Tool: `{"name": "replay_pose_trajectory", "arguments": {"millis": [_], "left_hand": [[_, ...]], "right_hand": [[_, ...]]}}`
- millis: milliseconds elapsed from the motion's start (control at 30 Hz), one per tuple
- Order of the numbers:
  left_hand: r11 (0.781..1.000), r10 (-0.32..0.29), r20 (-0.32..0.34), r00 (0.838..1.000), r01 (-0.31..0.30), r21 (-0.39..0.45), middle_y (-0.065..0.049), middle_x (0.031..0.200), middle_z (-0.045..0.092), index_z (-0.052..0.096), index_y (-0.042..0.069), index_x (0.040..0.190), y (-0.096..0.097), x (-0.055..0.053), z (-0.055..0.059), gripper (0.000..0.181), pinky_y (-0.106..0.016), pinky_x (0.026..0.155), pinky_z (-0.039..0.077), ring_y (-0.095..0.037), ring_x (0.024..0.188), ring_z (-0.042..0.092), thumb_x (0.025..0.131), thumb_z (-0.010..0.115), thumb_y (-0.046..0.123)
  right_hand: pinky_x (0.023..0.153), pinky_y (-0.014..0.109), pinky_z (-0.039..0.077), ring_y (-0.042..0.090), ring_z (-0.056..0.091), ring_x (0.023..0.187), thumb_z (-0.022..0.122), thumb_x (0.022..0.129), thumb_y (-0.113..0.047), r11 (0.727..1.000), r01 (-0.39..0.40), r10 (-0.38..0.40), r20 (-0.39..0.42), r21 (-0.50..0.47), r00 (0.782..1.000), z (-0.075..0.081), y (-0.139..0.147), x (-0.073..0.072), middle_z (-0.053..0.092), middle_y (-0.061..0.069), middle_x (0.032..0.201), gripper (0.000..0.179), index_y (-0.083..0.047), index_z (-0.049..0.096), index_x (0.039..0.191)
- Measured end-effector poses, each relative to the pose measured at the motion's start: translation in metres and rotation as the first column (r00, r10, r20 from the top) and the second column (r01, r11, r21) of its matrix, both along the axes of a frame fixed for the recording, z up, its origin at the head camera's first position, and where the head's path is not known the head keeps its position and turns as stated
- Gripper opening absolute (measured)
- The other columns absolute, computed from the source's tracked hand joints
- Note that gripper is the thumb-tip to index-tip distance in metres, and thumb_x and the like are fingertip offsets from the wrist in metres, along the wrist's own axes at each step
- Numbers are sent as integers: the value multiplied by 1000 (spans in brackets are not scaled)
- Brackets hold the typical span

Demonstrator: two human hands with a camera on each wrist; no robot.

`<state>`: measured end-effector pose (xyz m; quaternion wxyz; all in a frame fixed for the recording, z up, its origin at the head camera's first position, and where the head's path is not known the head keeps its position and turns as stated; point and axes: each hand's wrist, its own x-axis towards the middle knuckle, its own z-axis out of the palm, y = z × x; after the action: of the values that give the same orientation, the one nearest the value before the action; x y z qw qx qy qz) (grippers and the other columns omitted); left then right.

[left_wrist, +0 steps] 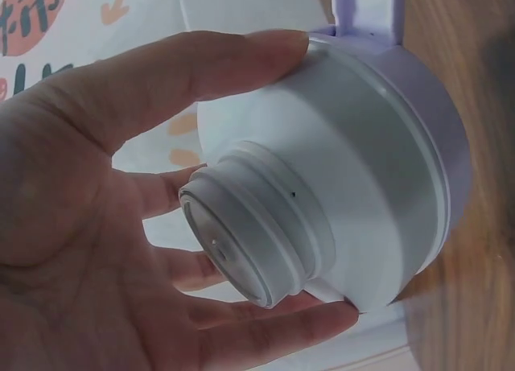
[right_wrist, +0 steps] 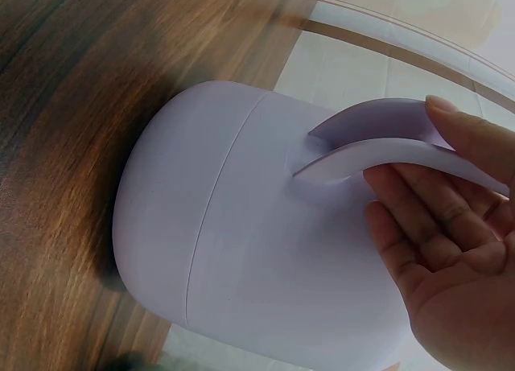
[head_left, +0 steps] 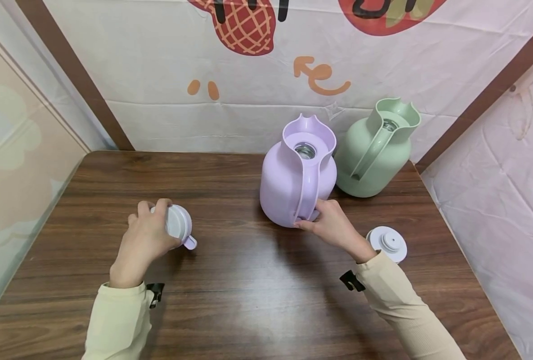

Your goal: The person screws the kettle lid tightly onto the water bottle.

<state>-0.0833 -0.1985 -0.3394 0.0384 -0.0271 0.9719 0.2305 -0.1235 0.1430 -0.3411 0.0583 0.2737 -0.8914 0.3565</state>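
The uncovered lilac jug (head_left: pixel 279 185) stands upright, the tilted lid (head_left: pixel 178 221) apart.

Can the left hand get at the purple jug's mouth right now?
Probably yes: nothing stands between the left hand and the purple jug, and its mouth is uncovered. The right hand grips the handle low down, clear of the mouth, though the left holds a lid.

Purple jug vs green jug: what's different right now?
Color: purple jug is lilac, green jug pale green.
Position: purple jug is nearer the person; green jug is farther back, to the right.
Contact: right hand grips purple jug's handle; green jug is untouched.
Shared: both lidless, similar shape.
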Motion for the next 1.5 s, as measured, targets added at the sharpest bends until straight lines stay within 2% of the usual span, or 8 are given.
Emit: {"name": "replay_pose_trajectory", "arguments": {"millis": [233, 533, 800, 1033, 1333, 1500], "left_hand": [[1000, 3, -40, 999, -3, 14, -38, 118, 27, 35, -3, 127, 3, -4, 12, 78, -58, 58, 41, -57, 95, 33, 63, 76, 10], [1000, -9, -129, 992, 11, 17, -37, 118, 27, 36, -4, 126, 13, -8, 29, 76, -58, 61, 40, -57, 95, 32, 62, 74, 11], [999, -20, -228, 974, 26, 23, -37, 118, 28, 38, -5, 125, 22, -13, 44, 75, -59, 63, 38, -57, 94, 33, 62, 74, 12], [998, -28, -241, 970, 40, 48, -35, 119, 28, 39, -3, 125, 30, -17, 56, 74, -59, 64, 38, -55, 95, 32, 62, 73, 12], [996, -41, -302, 952, 63, 60, -34, 118, 29, 40, -2, 125, 38, -19, 66, 73, -56, 69, 37, -55, 94, 33, 62, 75, 10], [996, -41, -306, 951, 65, 68, -33, 122, 28, 39, 0, 127, 42, -19, 73, 76, -58, 70, 37, -56, 97, 32, 62, 76, 10]], "right_hand": [[66, 36, 48, 21, 63, 76, 79, 68, -12, 1000, -3, 3, -4, -4, 1000, 0, -1, 0, 68, 8, 82, 29, -2, 66, 91], [66, 37, 48, 21, 63, 76, 80, 67, -12, 1000, 2, -2, 4, -5, 1000, -2, 0, 0, 68, 8, 81, 28, -3, 65, 90], [65, 38, 48, 20, 63, 74, 81, 66, -12, 1000, -10, 10, -19, -4, 1000, -1, -1, -2, 68, 7, 79, 27, -4, 65, 87], [65, 37, 48, 20, 62, 74, 81, 66, -11, 1000, -6, 6, -4, -12, 1000, 0, -1, -2, 68, 7, 79, 28, -4, 65, 87], [66, 39, 49, 22, 63, 78, 80, 67, -11, 1000, 9, -9, 20, -19, 1000, 0, 0, 1, 68, 8, 82, 29, -2, 66, 91], [67, 41, 49, 23, 63, 79, 80, 67, -10, 1000, 3, -3, 22, -31, 1000, -2, 0, 0, 68, 9, 84, 30, -2, 65, 91]]}}
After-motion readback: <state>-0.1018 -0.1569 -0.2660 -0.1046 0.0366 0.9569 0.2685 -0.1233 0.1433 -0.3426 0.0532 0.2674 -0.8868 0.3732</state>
